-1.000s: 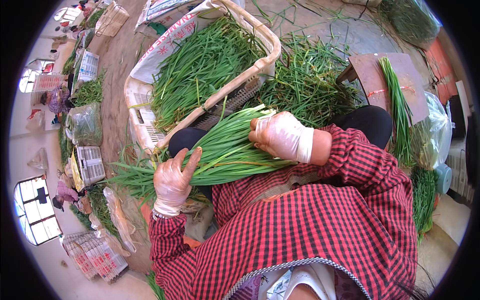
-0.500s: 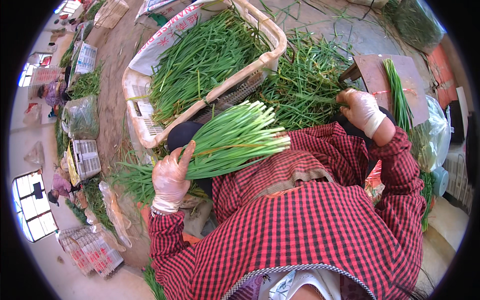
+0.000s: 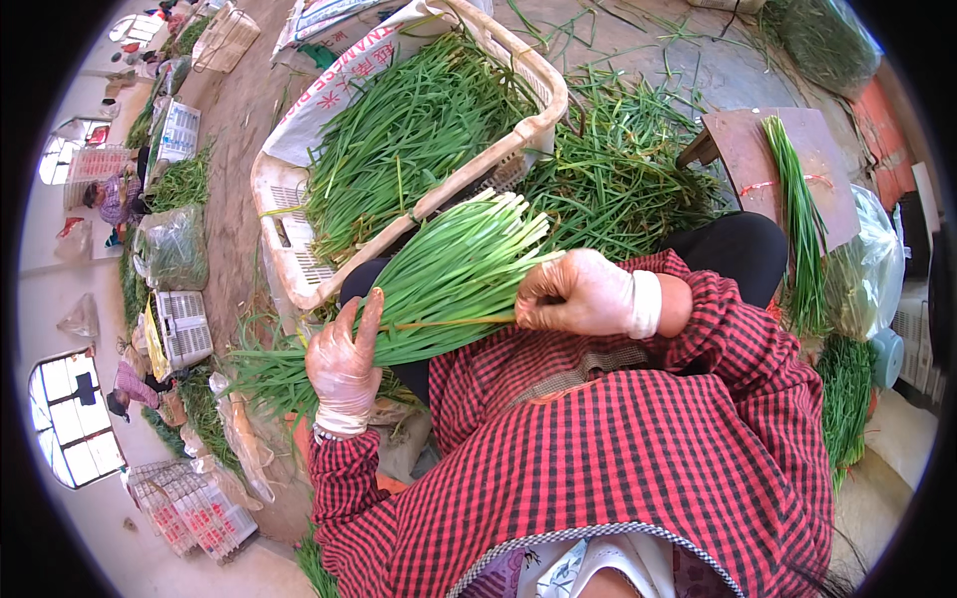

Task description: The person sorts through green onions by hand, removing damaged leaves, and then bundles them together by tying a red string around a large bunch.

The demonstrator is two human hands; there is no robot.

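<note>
A thick bunch of garlic chives lies across my lap, pale cut ends to the right and leafy tips to the left. My left hand, in a thin whitish glove, is closed around its leafy part, thumb on top. At the pale end, my right hand, gloved as well, pinches a yellowish-brown blade that runs along the near side of the bunch. The right fingertips partly hide that blade's end.
A white plastic basket lined with a sack holds loose chives in front of me. Cut leaves are heaped beside it. On the right, a small stool carries a tied bundle. Other people sit among crates at far left.
My right hand has come left from beside the leaf heap to the bunch and now grips the yellowish blade. My left hand still holds the bunch in nearly the same place.
</note>
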